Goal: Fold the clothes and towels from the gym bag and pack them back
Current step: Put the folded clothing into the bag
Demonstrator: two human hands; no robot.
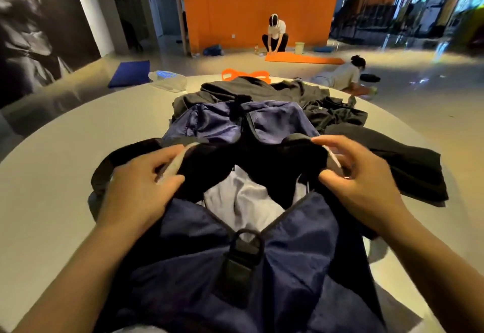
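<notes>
hands (141,183) gripping navy gym bag (275,262), unzipped, black garment (262,165) inside

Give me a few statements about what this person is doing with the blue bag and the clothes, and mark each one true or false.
1. Both hands are at the opening of the navy gym bag. True: the left hand and the right hand each grip a black edge there.
2. The bag is zipped shut. False: it gapes open, with a pale cloth showing inside.
3. Dark clothes lie on the round table beyond the bag. True.
4. The bag sits on the floor. False: it rests on the table.
5. A neatly folded stack of towels stands beside the bag. False: only loose, rumpled garments show there.
</notes>
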